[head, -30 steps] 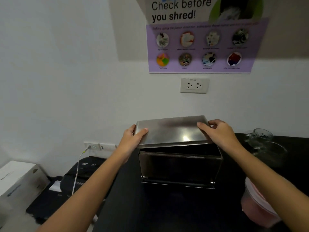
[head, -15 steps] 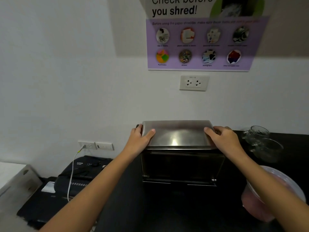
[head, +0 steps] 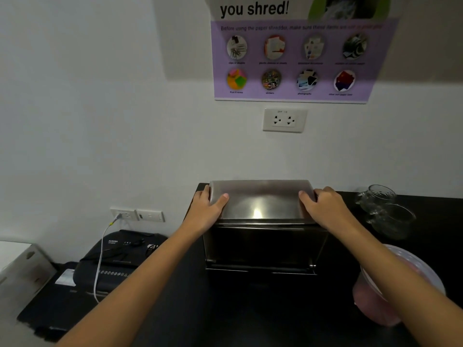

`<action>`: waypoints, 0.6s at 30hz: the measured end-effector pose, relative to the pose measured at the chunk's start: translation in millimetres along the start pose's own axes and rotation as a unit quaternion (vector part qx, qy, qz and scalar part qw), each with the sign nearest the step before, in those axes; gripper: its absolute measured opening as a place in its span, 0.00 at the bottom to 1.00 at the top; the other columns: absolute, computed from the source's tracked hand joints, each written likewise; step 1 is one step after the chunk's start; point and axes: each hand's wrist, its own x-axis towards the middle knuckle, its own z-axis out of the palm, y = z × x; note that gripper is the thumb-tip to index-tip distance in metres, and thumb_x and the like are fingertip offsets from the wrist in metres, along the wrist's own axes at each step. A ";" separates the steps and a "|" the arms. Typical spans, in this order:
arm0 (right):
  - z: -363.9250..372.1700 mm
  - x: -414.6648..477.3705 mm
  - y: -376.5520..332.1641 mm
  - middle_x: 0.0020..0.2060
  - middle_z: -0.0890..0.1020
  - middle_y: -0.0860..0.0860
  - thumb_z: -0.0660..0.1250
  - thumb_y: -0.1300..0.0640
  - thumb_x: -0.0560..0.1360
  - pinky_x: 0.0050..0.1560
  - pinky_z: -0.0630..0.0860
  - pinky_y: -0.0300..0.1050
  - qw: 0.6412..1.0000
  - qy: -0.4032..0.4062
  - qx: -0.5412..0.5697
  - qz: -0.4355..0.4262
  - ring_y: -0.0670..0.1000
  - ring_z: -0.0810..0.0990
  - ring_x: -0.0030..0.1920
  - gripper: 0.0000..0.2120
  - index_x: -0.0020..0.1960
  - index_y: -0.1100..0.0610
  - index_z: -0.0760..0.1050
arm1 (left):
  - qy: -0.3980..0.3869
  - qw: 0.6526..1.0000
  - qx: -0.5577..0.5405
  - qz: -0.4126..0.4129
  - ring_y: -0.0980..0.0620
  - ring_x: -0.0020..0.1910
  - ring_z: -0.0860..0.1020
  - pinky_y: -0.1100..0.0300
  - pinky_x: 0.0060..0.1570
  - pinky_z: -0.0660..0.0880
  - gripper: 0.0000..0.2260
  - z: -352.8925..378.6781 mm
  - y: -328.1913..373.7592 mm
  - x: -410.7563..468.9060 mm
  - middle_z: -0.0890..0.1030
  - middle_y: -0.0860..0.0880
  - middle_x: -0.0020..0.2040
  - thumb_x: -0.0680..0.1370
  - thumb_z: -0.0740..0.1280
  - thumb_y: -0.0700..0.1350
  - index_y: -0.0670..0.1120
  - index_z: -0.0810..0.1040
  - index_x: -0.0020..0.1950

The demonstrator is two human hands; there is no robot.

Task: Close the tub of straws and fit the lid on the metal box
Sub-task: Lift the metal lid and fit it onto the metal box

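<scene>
our left hand gripping the lid at its left end, right hand clamped on the right end, lid sitting flat on our metal box, lidded straw tub off near our right forearm

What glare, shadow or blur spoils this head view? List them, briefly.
Head view: a bright glare spot sits on the metal lid between the left hand and right hand; a dark shadow band falls across the poster and upper wall; the poster's small captions are soft; the black counter is underexposed.
</scene>
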 end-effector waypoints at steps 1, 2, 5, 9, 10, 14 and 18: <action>0.4 0.8 1.0 0.55 0.73 0.64 0.57 0.48 0.77 0.46 0.66 0.43 1.000 -0.005 -0.003 0.002 0.59 0.73 0.50 0.23 0.54 0.69 0.73 | 0.000 1.000 0.011 0.001 0.46 0.70 0.65 0.62 0.60 0.59 0.31 -0.2 0.2 0.2 0.64 0.42 0.70 0.76 0.61 0.55 0.44 0.57 0.74; 1.0 1.8 1.5 0.55 0.74 0.64 0.57 0.48 0.77 0.46 0.66 0.43 1.000 -0.009 -0.004 0.004 0.59 0.73 0.49 0.23 0.54 0.69 0.73 | 0.002 1.000 0.018 0.003 0.46 0.69 0.66 0.61 0.62 0.60 0.30 -0.2 0.4 0.5 0.65 0.42 0.70 0.76 0.62 0.55 0.44 0.59 0.74; 1.7 5.2 1.8 0.54 0.74 0.64 0.58 0.48 0.76 0.44 0.66 0.43 1.000 -0.014 -0.015 0.008 0.55 0.71 0.44 0.23 0.54 0.69 0.74 | 0.007 0.999 0.029 0.012 0.46 0.68 0.67 0.60 0.63 0.61 0.27 -0.2 1.5 -0.9 0.67 0.41 0.67 0.76 0.61 0.54 0.45 0.62 0.72; 0.8 8.8 2.3 0.52 0.75 0.63 0.57 0.47 0.76 0.44 0.67 0.44 0.999 -0.031 -0.030 0.013 0.56 0.72 0.44 0.24 0.54 0.68 0.73 | 0.011 0.999 0.047 0.018 0.44 0.66 0.68 0.58 0.63 0.62 0.25 -0.4 4.3 -2.6 0.69 0.40 0.66 0.77 0.61 0.53 0.45 0.63 0.71; 0.6 8.9 2.3 0.53 0.75 0.63 0.56 0.47 0.77 0.45 0.68 0.45 0.999 -0.035 -0.036 0.011 0.56 0.72 0.45 0.24 0.55 0.68 0.73 | 0.010 0.999 0.048 0.020 0.44 0.66 0.69 0.58 0.62 0.62 0.25 -0.5 4.7 -3.1 0.69 0.40 0.65 0.77 0.61 0.53 0.45 0.64 0.71; -1.7 7.8 2.9 0.56 0.74 0.64 0.55 0.46 0.77 0.52 0.69 0.48 0.997 -0.053 -0.054 0.005 0.61 0.73 0.53 0.25 0.57 0.68 0.72 | 0.003 0.998 0.053 0.020 0.44 0.66 0.69 0.57 0.62 0.63 0.25 -0.8 4.6 -4.1 0.69 0.41 0.66 0.77 0.61 0.54 0.45 0.63 0.71; -6.0 8.4 3.8 0.57 0.74 0.64 0.55 0.45 0.77 0.54 0.68 0.48 0.995 -0.078 -0.062 0.011 0.61 0.73 0.55 0.26 0.57 0.68 0.73 | 0.004 0.999 0.043 0.011 0.45 0.67 0.68 0.58 0.63 0.62 0.28 -0.4 3.3 -5.3 0.68 0.42 0.67 0.76 0.61 0.55 0.45 0.60 0.73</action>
